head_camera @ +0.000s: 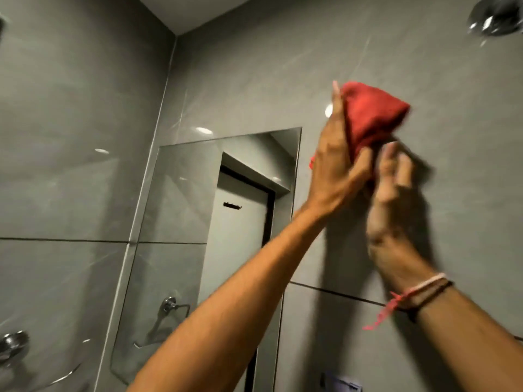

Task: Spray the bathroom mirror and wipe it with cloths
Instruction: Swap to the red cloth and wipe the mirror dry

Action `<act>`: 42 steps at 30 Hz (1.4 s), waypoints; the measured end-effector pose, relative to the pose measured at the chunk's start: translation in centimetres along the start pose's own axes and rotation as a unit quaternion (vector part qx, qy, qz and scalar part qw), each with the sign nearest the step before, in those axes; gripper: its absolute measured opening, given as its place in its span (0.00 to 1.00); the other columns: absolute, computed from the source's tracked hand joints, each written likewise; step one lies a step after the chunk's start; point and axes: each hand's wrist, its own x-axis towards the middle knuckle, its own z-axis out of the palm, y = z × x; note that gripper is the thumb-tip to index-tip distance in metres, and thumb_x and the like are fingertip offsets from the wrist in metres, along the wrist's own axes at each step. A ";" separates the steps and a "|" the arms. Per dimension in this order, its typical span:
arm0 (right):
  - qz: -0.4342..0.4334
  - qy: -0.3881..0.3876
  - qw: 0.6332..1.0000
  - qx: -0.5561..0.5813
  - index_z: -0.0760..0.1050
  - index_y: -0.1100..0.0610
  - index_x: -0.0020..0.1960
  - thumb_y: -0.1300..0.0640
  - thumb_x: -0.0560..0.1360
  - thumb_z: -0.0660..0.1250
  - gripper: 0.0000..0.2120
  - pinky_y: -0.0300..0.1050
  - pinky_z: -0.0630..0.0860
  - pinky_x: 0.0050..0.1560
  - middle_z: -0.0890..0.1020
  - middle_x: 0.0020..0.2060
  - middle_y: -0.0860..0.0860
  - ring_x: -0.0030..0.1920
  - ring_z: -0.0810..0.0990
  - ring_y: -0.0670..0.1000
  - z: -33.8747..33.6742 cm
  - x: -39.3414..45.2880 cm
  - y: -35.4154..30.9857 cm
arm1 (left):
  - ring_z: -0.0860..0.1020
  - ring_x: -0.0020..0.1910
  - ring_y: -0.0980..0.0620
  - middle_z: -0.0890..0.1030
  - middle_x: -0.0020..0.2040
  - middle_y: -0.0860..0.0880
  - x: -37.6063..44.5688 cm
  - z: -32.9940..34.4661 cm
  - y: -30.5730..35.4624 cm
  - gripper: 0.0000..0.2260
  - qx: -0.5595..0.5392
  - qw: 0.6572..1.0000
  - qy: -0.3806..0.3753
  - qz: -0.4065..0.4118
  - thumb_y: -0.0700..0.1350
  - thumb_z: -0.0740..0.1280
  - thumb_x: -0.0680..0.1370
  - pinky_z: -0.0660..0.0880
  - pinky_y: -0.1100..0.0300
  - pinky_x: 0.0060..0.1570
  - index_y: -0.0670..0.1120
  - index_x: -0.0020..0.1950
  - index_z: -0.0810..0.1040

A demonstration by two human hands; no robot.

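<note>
A rectangular mirror (198, 222) hangs on the grey tiled wall, left of centre, and reflects a door and a towel ring. Both my arms are raised to the right of it, in front of the bare wall tile. A bunched red cloth (370, 114) sits between my hands. My left hand (336, 165) grips it from the left with thumb and fingers around it. My right hand (393, 188), blurred with motion, touches the cloth's lower end; threads and bands circle that wrist. No spray bottle is in view.
A chrome shower head (498, 15) juts out at the top right. A chrome fitting (11, 346) sits on the left wall, low down. A small bluish object (342, 383) shows at the bottom edge, right of the mirror.
</note>
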 end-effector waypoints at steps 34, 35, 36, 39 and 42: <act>0.632 0.146 0.605 -0.462 0.80 0.63 0.58 0.67 0.66 0.82 0.23 0.47 0.79 0.51 0.84 0.42 0.53 0.45 0.84 0.55 -45.9 -58.7 5.0 | 0.78 0.36 0.50 0.80 0.38 0.44 -73.3 3.7 20.8 0.20 -0.087 0.586 -0.371 -0.715 0.23 0.62 0.67 0.77 0.54 0.44 0.49 0.44 0.71; 0.658 0.131 0.588 -0.451 0.79 0.64 0.60 0.68 0.68 0.80 0.22 0.46 0.78 0.50 0.83 0.44 0.53 0.46 0.85 0.56 -46.2 -60.0 5.8 | 0.78 0.33 0.58 0.79 0.36 0.47 -74.7 3.2 21.0 0.20 -0.054 0.576 -0.396 -0.713 0.25 0.63 0.67 0.74 0.66 0.38 0.51 0.43 0.69; 0.684 0.111 0.573 -0.437 0.78 0.64 0.63 0.70 0.71 0.77 0.22 0.45 0.78 0.51 0.83 0.46 0.54 0.49 0.85 0.58 -46.8 -61.3 6.8 | 0.77 0.30 0.61 0.78 0.34 0.52 -76.3 3.1 21.2 0.20 -0.026 0.565 -0.414 -0.713 0.27 0.65 0.67 0.69 0.70 0.33 0.54 0.42 0.68; 0.742 0.049 0.553 -0.376 0.73 0.66 0.71 0.76 0.75 0.64 0.24 0.55 0.80 0.59 0.83 0.56 0.65 0.56 0.82 0.60 -48.4 -63.7 9.7 | 0.77 0.31 0.57 0.77 0.36 0.55 -79.6 3.1 20.9 0.18 -0.007 0.531 -0.460 -0.712 0.29 0.66 0.70 0.66 0.70 0.32 0.52 0.46 0.68; 0.762 -0.019 0.558 -0.329 0.65 0.68 0.78 0.79 0.76 0.57 0.31 0.60 0.73 0.74 0.76 0.71 0.69 0.66 0.78 0.60 -49.6 -65.1 11.3 | 0.79 0.49 0.48 0.80 0.50 0.48 -81.1 3.6 20.1 0.18 -0.049 0.494 -0.501 -0.709 0.28 0.63 0.72 0.70 0.67 0.42 0.42 0.59 0.71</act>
